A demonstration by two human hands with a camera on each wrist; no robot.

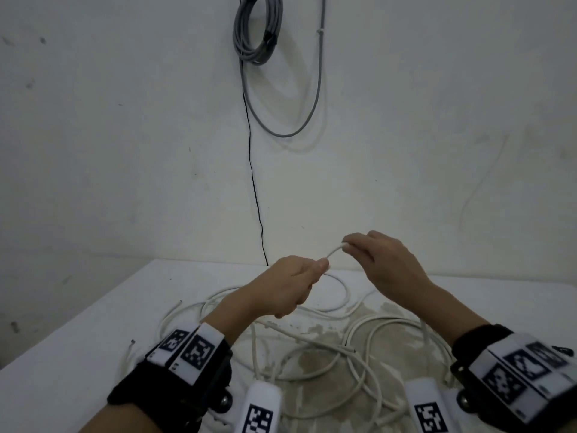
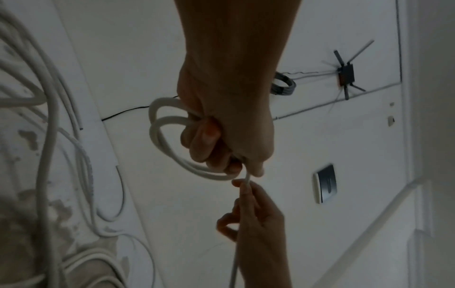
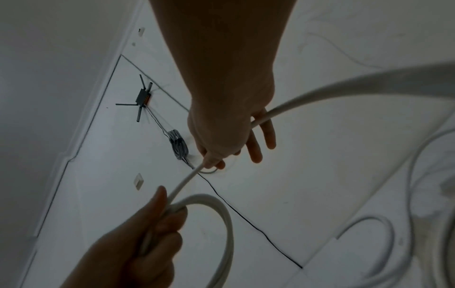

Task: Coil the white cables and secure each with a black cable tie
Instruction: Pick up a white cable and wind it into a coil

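My left hand (image 1: 313, 275) is raised above the table in a fist and grips a small coil of white cable (image 2: 160, 136), two or three loops wide. From that fist a short stretch of the same cable (image 1: 332, 252) runs up to my right hand (image 1: 347, 245), which pinches it between thumb and forefinger. In the right wrist view my right hand (image 3: 209, 163) has its other fingers spread, and the cable trails back past the palm. Several loose white cables (image 1: 315, 348) lie tangled on the table below. No black cable tie is in sight.
The white table (image 1: 93, 323) has a worn brownish patch (image 1: 315, 367) under the tangle. On the wall behind hang a grey coiled cable (image 1: 257, 29) and a thin black wire (image 1: 254, 182). A router (image 2: 346, 75) is mounted higher up.
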